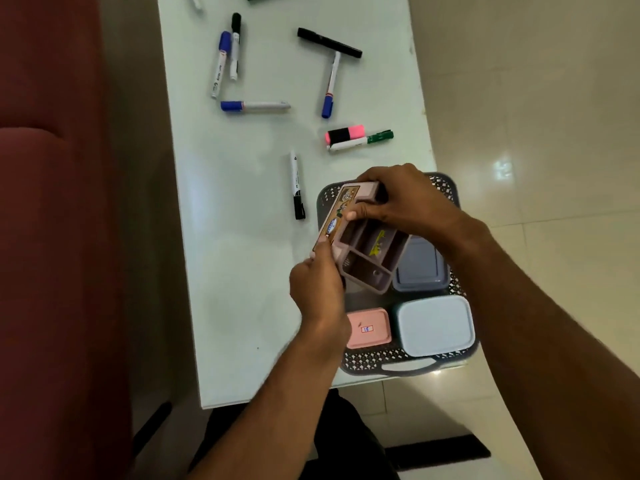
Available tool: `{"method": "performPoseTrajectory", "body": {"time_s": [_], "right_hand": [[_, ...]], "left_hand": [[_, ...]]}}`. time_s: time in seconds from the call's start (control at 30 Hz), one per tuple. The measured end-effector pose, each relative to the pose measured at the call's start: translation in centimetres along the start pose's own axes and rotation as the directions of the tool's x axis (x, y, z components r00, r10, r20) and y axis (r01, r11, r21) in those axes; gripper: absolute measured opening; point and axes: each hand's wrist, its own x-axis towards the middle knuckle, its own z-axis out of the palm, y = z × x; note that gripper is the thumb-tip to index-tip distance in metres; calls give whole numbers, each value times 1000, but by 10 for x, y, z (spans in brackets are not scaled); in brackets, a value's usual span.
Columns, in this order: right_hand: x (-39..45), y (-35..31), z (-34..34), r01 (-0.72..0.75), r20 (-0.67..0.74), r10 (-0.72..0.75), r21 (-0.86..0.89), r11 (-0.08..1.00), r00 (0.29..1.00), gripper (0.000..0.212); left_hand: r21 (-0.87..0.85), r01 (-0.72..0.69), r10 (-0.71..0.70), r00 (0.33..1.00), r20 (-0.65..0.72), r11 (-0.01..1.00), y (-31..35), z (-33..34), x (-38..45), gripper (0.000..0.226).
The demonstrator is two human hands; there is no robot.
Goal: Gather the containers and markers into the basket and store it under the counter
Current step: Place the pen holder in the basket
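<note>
Both hands grip the mauve divided container: left hand pinches its near end, right hand its far end | tilted, long axis between my hands | basket directly beneath | markers, nearest black-capped marker, lie beyond, left-hand side.

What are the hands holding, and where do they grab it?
Both hands hold the compartment box above the basket: the right hand grips its far end, the left hand its near corner.
</note>
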Motion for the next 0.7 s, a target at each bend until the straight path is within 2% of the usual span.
{"method": "performPoseTrajectory", "body": {"time_s": [0.1,0.3,0.47,0.7], "right_hand": [[9,7,6,59,71,-49,-158,986,996,53],[27,15,31,113,136,-77,-281,953,988,42],[37,11,49,93,143,-51,-306,948,988,48],[37,4,60,107,170,-51,-336,936,984,54]], "left_hand": [[-147,168,-147,979,143,975,-9,16,-16,26],[-274,314,-263,942,208,909,-21,21,-4,31],[-386,374,-292,922,255,843,-22,20,10,29],[-436,409,-338,912,232,802,-30,16,17,31]]}}
